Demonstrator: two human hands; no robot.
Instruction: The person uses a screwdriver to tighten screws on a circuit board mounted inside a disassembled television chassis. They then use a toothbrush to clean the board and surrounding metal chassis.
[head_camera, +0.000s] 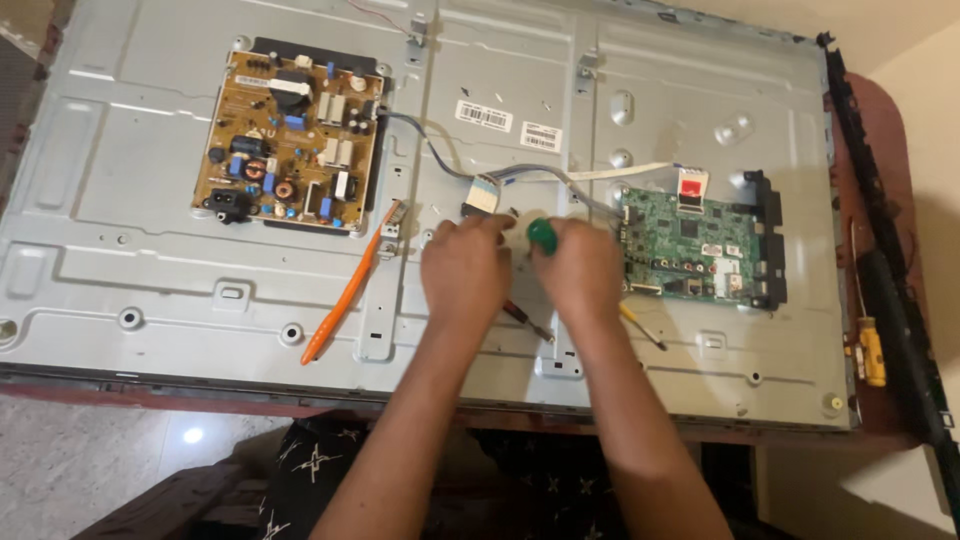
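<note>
- The right hand (578, 268) is closing around a green-handled screwdriver (542, 235), handle up, likely so the tip is bearing down on the metal back panel (150, 250); the tip itself is hidden.
- The left hand (466, 272) is curling its fingers at the tool's 9 o'clock, near the flat ribbon connector (483, 186), seemingly steadying; what it is pinching I cannot tell.
- The green main board (690, 245) is lying at 3 o'clock.
- The brown power board (290, 140) is sitting at 10 o'clock, the orange pry tool (345, 295) at 8 o'clock.
</note>
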